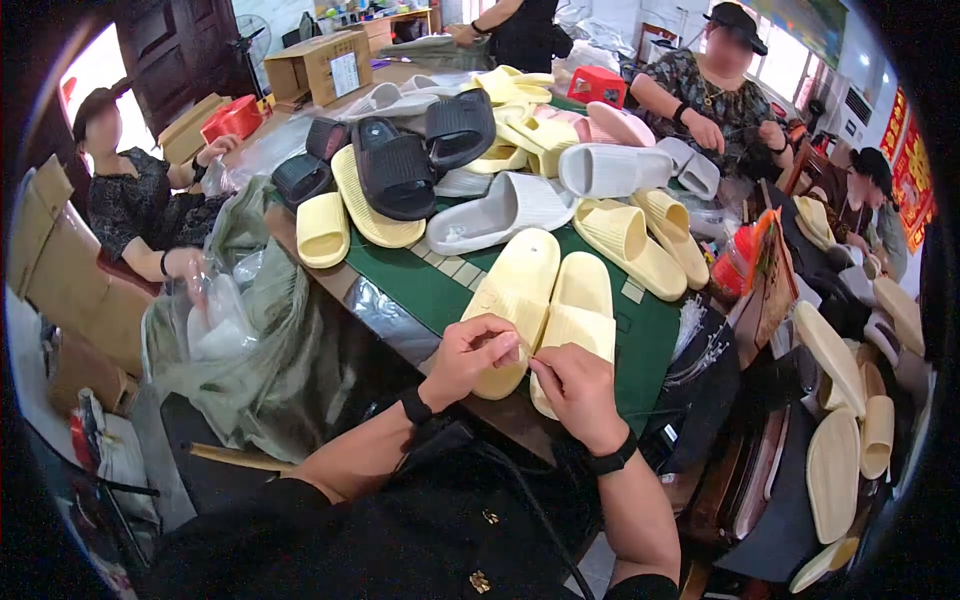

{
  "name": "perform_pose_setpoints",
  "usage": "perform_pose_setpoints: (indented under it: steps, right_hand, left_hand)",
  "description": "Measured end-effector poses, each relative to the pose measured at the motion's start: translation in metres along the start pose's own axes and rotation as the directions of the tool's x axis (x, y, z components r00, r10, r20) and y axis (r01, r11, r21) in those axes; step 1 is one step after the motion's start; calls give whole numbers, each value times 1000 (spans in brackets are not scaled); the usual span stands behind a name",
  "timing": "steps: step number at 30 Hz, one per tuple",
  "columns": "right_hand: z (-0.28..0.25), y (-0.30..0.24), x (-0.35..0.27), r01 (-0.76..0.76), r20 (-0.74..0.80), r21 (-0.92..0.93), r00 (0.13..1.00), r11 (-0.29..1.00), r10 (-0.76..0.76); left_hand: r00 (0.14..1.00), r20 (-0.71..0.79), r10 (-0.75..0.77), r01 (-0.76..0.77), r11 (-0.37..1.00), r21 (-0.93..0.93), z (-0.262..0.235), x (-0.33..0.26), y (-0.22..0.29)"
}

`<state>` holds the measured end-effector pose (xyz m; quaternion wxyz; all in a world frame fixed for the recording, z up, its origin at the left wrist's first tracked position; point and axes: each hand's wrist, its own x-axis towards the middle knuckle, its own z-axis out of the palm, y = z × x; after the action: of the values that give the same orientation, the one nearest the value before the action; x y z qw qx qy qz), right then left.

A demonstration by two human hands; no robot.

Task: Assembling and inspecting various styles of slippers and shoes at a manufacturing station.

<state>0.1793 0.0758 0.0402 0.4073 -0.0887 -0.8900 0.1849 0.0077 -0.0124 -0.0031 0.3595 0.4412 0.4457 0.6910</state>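
A pair of pale yellow slides lies side by side at the table's near edge, the left slide [525, 272] partly under my left hand and the right slide [584, 290] behind my right hand. Over their straps, my left hand [472, 362] is closed, its thumb and forefinger pinched together. Close beside it, my right hand [580, 388] is pinched too, fingertips nearly meeting the left ones. Whatever thin thing they hold between them is too small to make out.
A heap of slippers covers the table: a grey slide [480, 222], black slides [395, 170], more yellow slides [640, 245]. White tag loops [697, 325] hang at the right edge. Beyond them, a rack holds several slides [835, 475]. Co-workers sit left and far right; a green sack [250, 370] stands at left.
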Motion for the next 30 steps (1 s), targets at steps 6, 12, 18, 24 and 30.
perform_pose_setpoints:
  steps: [6,12,18,24,30]
  right_hand:
    - [-14,-5,-4,-46,103,127,994,991,33]
    - [-23,-15,5,-374,219,494,927,785,305]
    - [-31,-11,6,-470,538,642,839,605,81]
    - [-64,18,-4,-24,-130,933,908,360,397]
    - [-98,63,-6,-275,-573,529,583,803,577]
  left_hand:
    - [997,-71,25,-38,983,-182,2,-1,15]
    - [960,227,167,-99,954,-284,34,-14,76]
    - [952,88,292,-259,928,-269,40,26,96]
    - [916,173,362,-390,703,595,15,77,60]
    - [883,453,125,-470,204,859,43,68,20]
